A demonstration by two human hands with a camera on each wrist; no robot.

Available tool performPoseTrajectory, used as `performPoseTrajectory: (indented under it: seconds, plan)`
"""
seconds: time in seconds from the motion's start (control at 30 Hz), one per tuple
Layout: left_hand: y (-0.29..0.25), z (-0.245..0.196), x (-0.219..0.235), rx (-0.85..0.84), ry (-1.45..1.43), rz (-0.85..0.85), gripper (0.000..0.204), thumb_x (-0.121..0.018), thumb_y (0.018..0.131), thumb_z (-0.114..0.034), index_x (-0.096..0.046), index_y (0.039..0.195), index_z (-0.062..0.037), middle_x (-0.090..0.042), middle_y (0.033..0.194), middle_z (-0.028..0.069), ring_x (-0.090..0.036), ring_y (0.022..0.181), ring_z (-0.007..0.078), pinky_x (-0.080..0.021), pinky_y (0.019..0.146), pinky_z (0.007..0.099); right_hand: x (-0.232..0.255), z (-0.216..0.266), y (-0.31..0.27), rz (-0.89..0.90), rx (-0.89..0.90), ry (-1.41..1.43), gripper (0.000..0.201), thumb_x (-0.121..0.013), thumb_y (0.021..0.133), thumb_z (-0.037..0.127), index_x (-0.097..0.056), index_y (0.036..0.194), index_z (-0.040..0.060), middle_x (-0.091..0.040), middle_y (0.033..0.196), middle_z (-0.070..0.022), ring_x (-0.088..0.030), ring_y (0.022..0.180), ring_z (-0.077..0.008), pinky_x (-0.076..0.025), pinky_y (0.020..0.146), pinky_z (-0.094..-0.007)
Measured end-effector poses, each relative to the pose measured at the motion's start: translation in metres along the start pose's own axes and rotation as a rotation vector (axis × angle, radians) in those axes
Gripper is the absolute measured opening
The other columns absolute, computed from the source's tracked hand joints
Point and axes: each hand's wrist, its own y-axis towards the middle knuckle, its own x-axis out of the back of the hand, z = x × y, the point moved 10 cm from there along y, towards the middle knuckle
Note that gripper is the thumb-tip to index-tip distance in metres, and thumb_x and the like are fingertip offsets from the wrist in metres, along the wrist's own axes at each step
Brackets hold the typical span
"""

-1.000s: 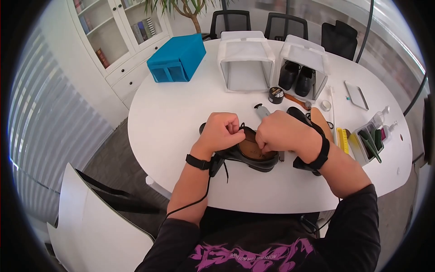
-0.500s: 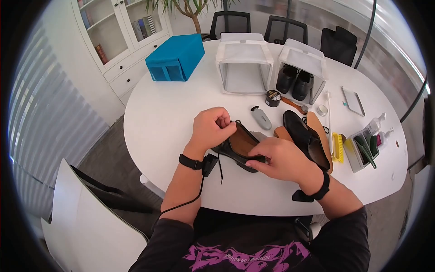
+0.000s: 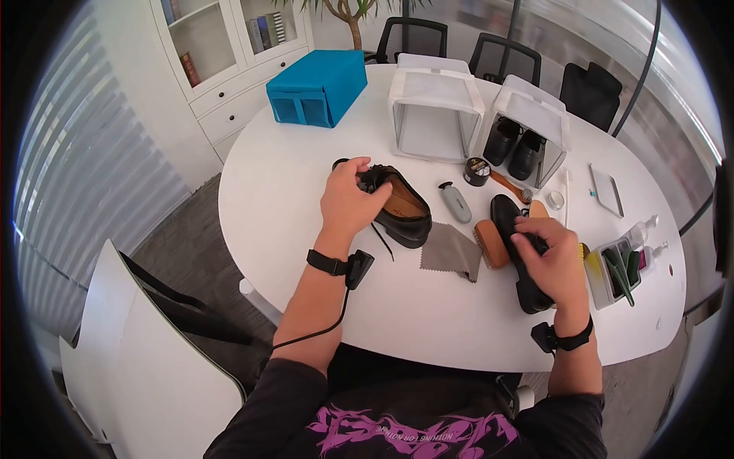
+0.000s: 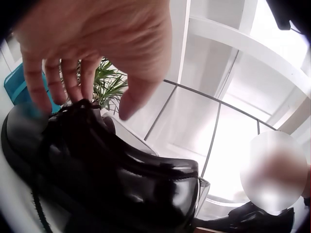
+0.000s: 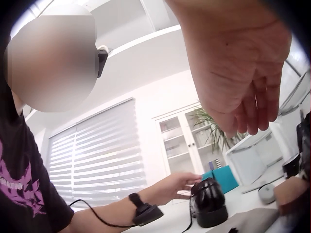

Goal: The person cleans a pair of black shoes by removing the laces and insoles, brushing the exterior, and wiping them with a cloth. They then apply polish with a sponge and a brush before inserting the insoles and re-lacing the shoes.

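Note:
A black lace-up shoe (image 3: 405,222) with a brown insole stands upright on the table, a lace trailing at its near side. Over its toe and laces is my left hand (image 3: 350,200), fingers spread; the left wrist view shows the fingertips of this hand (image 4: 97,43) at the laces of the shoe (image 4: 121,179), thumb apart. A second black shoe (image 3: 506,216) lies to the right, partly covered by my right hand (image 3: 552,264), its fingers loosely bent above the opening. In the right wrist view the fingers of my right hand (image 5: 243,73) hang relaxed; whether they touch that shoe is hidden.
Between the shoes lie a grey cloth (image 3: 449,251) and a wooden brush (image 3: 492,245). Behind them are a grey tool (image 3: 456,203), a round black tin (image 3: 477,172), two white boxes (image 3: 434,86), one holding black shoes, and a blue box (image 3: 313,88). A bottle caddy (image 3: 604,279) stands right.
My right hand has left the first shoe and moved right, over the second one. The first shoe now rests on the table with my left hand's fingers more spread at its laces.

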Motion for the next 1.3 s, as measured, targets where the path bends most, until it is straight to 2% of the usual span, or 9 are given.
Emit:
performPoseTrajectory:
  seconds: [0.13,0.2,0.37,0.43,0.63,0.83,1.03,1.2,1.3]
  plan:
    - [-0.002,0.021,-0.024,0.061,0.176,0.190,0.080,-0.090,0.078,-0.025,-0.067,0.150,-0.0008,-0.067,0.140,0.0213,-0.070,0.127,0.0342,-0.061,0.106,0.0391,0.028,-0.049,-0.004,-0.070,-0.090,-0.070,0.019,-0.088,0.100,0.013,-0.085,0.111,-0.0034,-0.086,0.098,-0.0131,-0.076,0.081,-0.0204,-0.063,0.079,-0.0334]
    - [-0.002,0.032,-0.021,0.082,0.149,0.102,0.076,-0.090,0.080,-0.025,-0.068,0.147,0.0002,-0.068,0.135,0.0216,-0.072,0.122,0.0341,-0.061,0.105,0.0410,0.024,-0.107,-0.010,0.022,-0.428,0.127,0.023,-0.085,0.105,0.017,-0.085,0.108,-0.0063,-0.085,0.093,-0.0104,-0.076,0.081,-0.0162,-0.062,0.079,-0.0316]
    - [0.010,0.044,-0.009,0.085,-0.024,-0.069,0.059,-0.089,0.088,-0.018,-0.069,0.140,0.0013,-0.069,0.134,0.0211,-0.075,0.117,0.0305,-0.062,0.103,0.0425,0.010,-0.178,-0.023,0.025,-0.455,0.368,0.050,-0.066,0.120,0.036,-0.081,0.092,-0.0025,-0.081,0.085,-0.0089,-0.070,0.066,-0.0126,-0.053,0.062,-0.0270]
    - [0.007,0.039,0.002,0.010,-0.036,-0.208,0.042,-0.088,0.096,-0.012,-0.071,0.133,0.0004,-0.071,0.131,0.0185,-0.076,0.118,0.0281,-0.063,0.099,0.0417,0.005,-0.181,-0.029,0.023,-0.471,0.451,0.051,-0.065,0.121,0.036,-0.081,0.091,-0.0022,-0.081,0.085,-0.0095,-0.070,0.066,-0.0131,-0.053,0.060,-0.0273]
    - [0.008,0.043,0.013,0.022,-0.013,-0.255,0.039,-0.090,0.098,-0.013,-0.072,0.130,0.0005,-0.076,0.130,0.0148,-0.078,0.118,0.0258,-0.065,0.089,0.0379,-0.003,-0.199,-0.046,0.002,-0.462,0.569,0.048,-0.064,0.121,0.035,-0.077,0.091,0.0000,-0.076,0.083,-0.0070,-0.067,0.062,-0.0132,-0.051,0.054,-0.0274]
    - [0.016,0.060,0.024,0.159,0.026,-0.190,0.040,-0.096,0.094,-0.021,-0.078,0.121,0.0030,-0.083,0.112,0.0129,-0.079,0.101,0.0222,-0.063,0.087,0.0353,-0.011,-0.194,-0.053,0.208,-0.382,0.357,0.043,-0.084,0.108,0.028,-0.055,0.085,0.0050,-0.049,0.079,0.0042,-0.043,0.076,-0.0069,-0.033,0.068,-0.0281]
    - [0.016,0.054,0.033,0.146,-0.043,-0.214,0.032,-0.094,0.092,-0.018,-0.081,0.118,-0.0037,-0.084,0.114,0.0090,-0.078,0.103,0.0221,-0.062,0.091,0.0380,-0.012,-0.179,-0.051,0.225,-0.203,0.443,0.039,-0.086,0.100,0.017,-0.054,0.081,0.0049,-0.050,0.077,0.0030,-0.044,0.074,-0.0091,-0.035,0.067,-0.0294]
    - [0.018,0.045,0.029,0.008,-0.050,-0.217,0.023,-0.090,0.093,-0.010,-0.082,0.114,-0.0047,-0.083,0.108,0.0071,-0.077,0.101,0.0197,-0.060,0.092,0.0358,-0.019,-0.189,-0.051,0.249,-0.308,0.311,0.040,-0.086,0.093,0.009,-0.050,0.076,0.0045,-0.049,0.072,0.0008,-0.043,0.071,-0.0098,-0.036,0.064,-0.0318]
    - [0.018,0.046,0.027,0.023,-0.110,-0.244,0.017,-0.088,0.095,-0.008,-0.082,0.111,-0.0049,-0.082,0.103,0.0059,-0.076,0.099,0.0179,-0.059,0.093,0.0344,-0.014,-0.183,-0.048,0.202,-0.207,0.268,0.041,-0.085,0.093,0.009,-0.050,0.074,0.0038,-0.046,0.068,-0.0008,-0.042,0.068,-0.0109,-0.035,0.060,-0.0340]
